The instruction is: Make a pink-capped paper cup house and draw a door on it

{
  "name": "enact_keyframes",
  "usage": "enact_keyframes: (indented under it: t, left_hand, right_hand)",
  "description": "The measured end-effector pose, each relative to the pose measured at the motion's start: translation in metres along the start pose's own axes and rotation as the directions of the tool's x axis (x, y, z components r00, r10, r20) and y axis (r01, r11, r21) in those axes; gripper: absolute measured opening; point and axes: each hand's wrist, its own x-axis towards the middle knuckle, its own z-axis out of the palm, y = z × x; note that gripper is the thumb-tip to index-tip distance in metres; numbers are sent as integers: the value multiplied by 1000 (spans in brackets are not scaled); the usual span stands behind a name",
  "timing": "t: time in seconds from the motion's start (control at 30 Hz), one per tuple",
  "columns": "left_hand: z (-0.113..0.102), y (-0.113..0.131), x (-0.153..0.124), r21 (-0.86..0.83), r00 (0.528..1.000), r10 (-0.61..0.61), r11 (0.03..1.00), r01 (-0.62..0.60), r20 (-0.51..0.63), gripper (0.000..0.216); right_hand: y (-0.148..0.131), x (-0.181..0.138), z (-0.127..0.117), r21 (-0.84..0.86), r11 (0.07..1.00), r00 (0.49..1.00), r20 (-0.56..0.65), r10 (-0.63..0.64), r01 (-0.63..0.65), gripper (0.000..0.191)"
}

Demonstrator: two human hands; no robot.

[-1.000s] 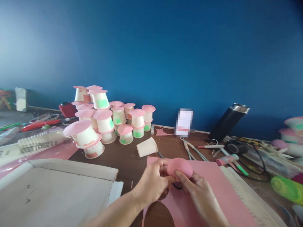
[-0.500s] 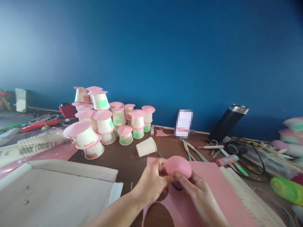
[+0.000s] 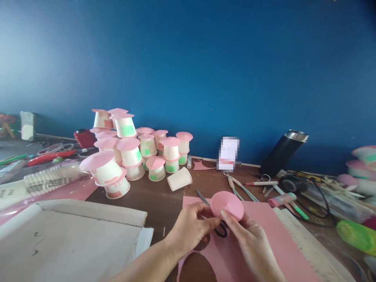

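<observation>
Both hands hold a pink paper cone (image 3: 226, 201) over the table. My left hand (image 3: 195, 225) pinches its near left edge; my right hand (image 3: 245, 233) grips the near right side, thumb on top of the paper. Under the hands are scissors (image 3: 221, 230) with black handles, their blades pointing up and left. They lie on a pink paper sheet (image 3: 273, 235) with round holes cut from it. Just beyond, a plain white paper cup (image 3: 179, 179) lies on its side.
Stacked paper cups with pink cone tops (image 3: 128, 150) stand at the left back. An open white cardboard box (image 3: 88, 235) fills the front left. Pliers (image 3: 235, 186), a leaning black flask (image 3: 283, 152) and a glue stick (image 3: 282, 199) lie at the right. A blurred-out phone-like object (image 3: 228, 153) leans against the wall.
The pink cone has shifted slightly right and tipped, so its peak now faces me more. More of the scissors shows beneath the hands.
</observation>
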Motion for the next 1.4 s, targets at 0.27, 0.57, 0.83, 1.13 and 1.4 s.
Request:
enact_keyframes:
  t: [0.27, 0.57, 0.83, 1.13, 1.4]
  left_hand:
    - [7, -3, -1, -27, 997, -10, 1000, 8, -77, 37]
    - [7, 0, 0, -80, 996, -50, 996, 44, -78, 44]
    - [6, -4, 1, -85, 996, -27, 996, 20, -81, 41]
    - [4, 3, -3, -44, 996, 37, 998, -41, -77, 34]
    - [5, -4, -1, -43, 1000, -6, 999, 5, -6, 35]
  right_hand:
    - [-4, -6, 8, -7, 999, 998, -33, -50, 50, 42]
    - [-1, -2, 4, 31, 997, 996, 56, -66, 64, 44]
    - [-4, -8, 8, 116, 992, 998, 32, -50, 45, 39]
    - [-8, -12, 12, 233, 971, 998, 19, -63, 57, 41]
    - [-4, -8, 9, 76, 995, 997, -39, -61, 64, 43]
